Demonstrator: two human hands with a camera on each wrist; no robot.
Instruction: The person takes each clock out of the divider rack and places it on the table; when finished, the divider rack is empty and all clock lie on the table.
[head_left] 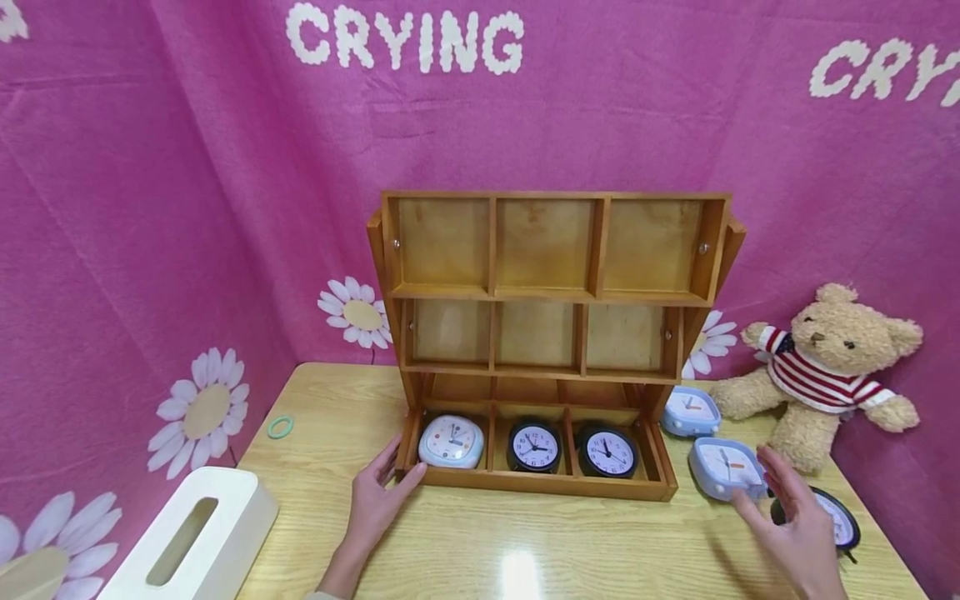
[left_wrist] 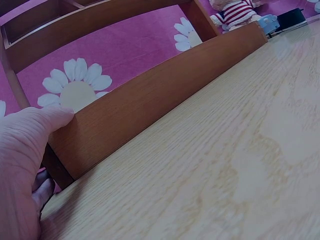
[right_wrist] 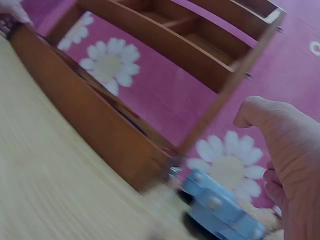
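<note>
A three-tier wooden shelf rack (head_left: 540,486) stands on the table. My left hand (head_left: 372,502) grips its lower left front corner, thumb on the front board and fingers at the side. The bottom tier holds a pale blue-white alarm clock (head_left: 452,442) and two round black alarm clocks (head_left: 534,447), (head_left: 608,451), one per compartment. Right of the rack, my right hand (head_left: 798,525) hovers by a light blue alarm clock (head_left: 723,468), thumb and fingers spread. In the right wrist view, a gap shows between the thumb and the blue clocks (right_wrist: 220,210).
Another light blue clock (head_left: 692,410) sits behind. A black clock (head_left: 838,518) lies partly hidden beyond my right hand. A teddy bear (head_left: 821,367) leans at the back right. A white tissue box (head_left: 240,529) and a green ring (head_left: 280,427) are on the left.
</note>
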